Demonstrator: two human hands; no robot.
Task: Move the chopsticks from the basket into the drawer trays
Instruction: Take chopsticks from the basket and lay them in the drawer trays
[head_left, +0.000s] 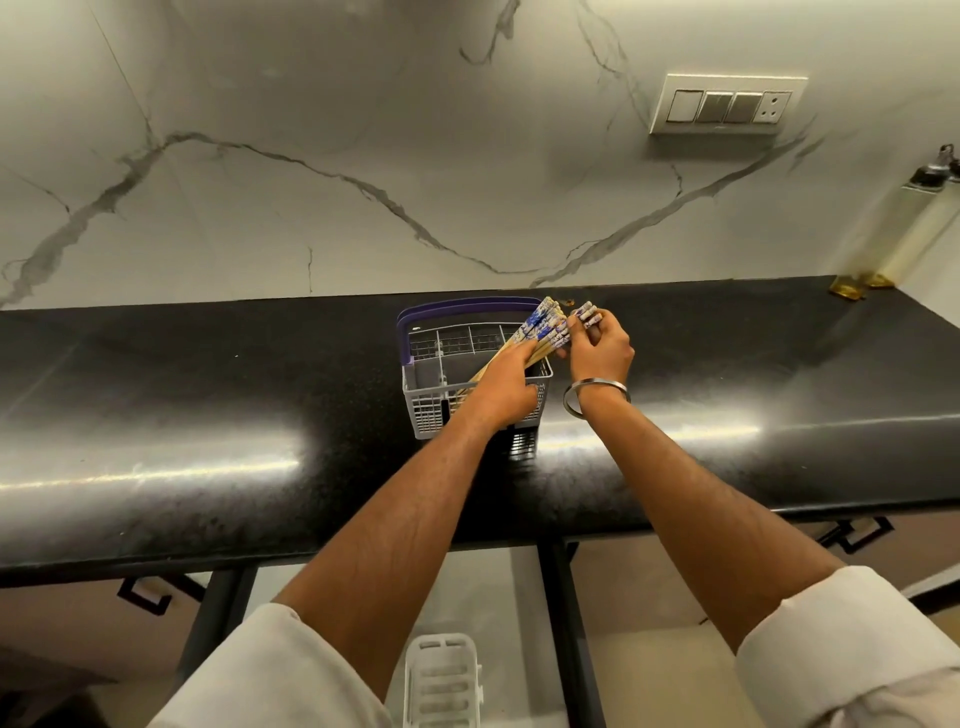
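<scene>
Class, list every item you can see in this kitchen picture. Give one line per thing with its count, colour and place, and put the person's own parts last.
chopsticks: one bundle, wood with blue-and-white ends, leaning out of the basket, held by both hands
basket: one, grey with purple handle, on the counter
counter: one, glossy black, below the wall
wall: one, white marble with grey veins, behind the counter
switch panel: one, white and silver, upper right of the wall
oil bottles: two, clear with dark caps, far right of the counter
tray: one, white, below the counter edge
bracelet: one, silver, right wrist
left hand: grips the bundle
right hand: fingers pinch the patterned ends
</scene>
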